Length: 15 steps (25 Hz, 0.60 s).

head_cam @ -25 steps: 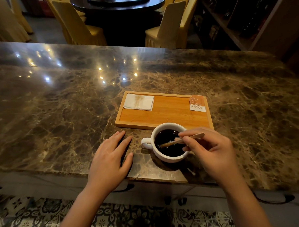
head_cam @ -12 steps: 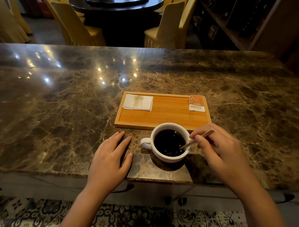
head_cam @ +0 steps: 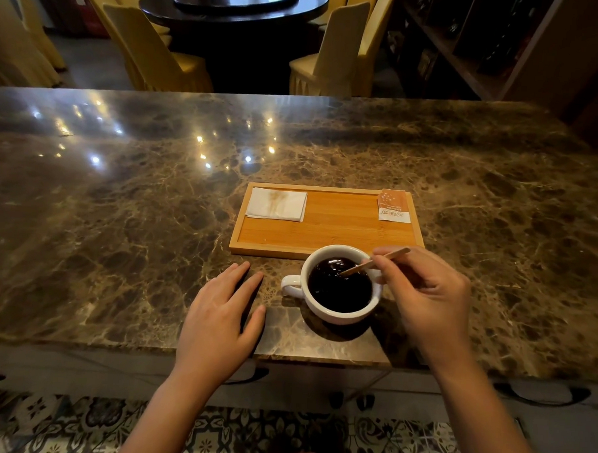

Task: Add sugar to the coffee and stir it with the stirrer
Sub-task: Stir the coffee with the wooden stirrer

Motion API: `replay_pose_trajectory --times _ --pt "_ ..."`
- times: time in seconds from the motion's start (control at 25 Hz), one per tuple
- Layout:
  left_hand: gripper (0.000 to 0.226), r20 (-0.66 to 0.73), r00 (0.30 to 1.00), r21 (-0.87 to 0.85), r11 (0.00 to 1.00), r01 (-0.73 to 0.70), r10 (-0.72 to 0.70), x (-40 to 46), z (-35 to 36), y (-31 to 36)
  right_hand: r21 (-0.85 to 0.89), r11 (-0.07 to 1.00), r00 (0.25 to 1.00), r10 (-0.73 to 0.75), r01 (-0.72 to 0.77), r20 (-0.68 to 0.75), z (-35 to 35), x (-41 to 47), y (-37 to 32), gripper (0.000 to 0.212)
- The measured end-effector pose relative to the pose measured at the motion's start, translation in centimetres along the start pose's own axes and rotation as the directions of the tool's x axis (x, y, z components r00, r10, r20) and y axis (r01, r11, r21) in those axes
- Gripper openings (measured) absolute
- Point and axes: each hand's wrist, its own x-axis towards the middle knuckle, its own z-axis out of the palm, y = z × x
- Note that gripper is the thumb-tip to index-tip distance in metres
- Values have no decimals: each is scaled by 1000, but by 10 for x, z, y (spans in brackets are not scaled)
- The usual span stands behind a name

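A white cup (head_cam: 324,314) of black coffee stands on the marble counter near its front edge, handle to the left. My right hand (head_cam: 428,300) is just right of the cup and pinches a thin wooden stirrer (head_cam: 375,261), whose lower tip dips into the coffee at the cup's far right side. My left hand (head_cam: 218,322) lies flat on the counter left of the cup, fingers apart, holding nothing. An orange and white sugar packet (head_cam: 393,205) lies at the far right corner of the wooden tray (head_cam: 324,249) behind the cup.
A stained white napkin (head_cam: 276,204) lies at the tray's far left. The brown marble counter (head_cam: 119,218) stretches wide to both sides. Beyond it stand yellow covered chairs (head_cam: 151,52) around a dark round table (head_cam: 238,4), with dark shelving at the right.
My right hand has moved the stirrer around in the cup, from lying across the coffee to its right rim, then to the far right side. My left hand has stayed put.
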Motion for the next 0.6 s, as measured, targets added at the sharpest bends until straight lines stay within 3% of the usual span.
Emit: replay_pose_trajectory --times 0.12,0.36,0.48,0.6 --pt "50 -2 1000 0 1000 1 -1 0 0 -1 -52 998 1000 -22 22 -6 -14 1 2 10" --pt "50 -1 1000 -2 1000 -2 2 0 0 -1 -37 991 984 131 -127 125 -30 6 -7 14" --pt "50 -4 1000 1 1000 -6 6 1 0 0 109 965 957 213 -238 196 -32 9 -12 12" --pt "50 -6 1000 6 1000 -10 10 0 -1 0 299 898 944 284 -324 170 -34 12 -15 13"
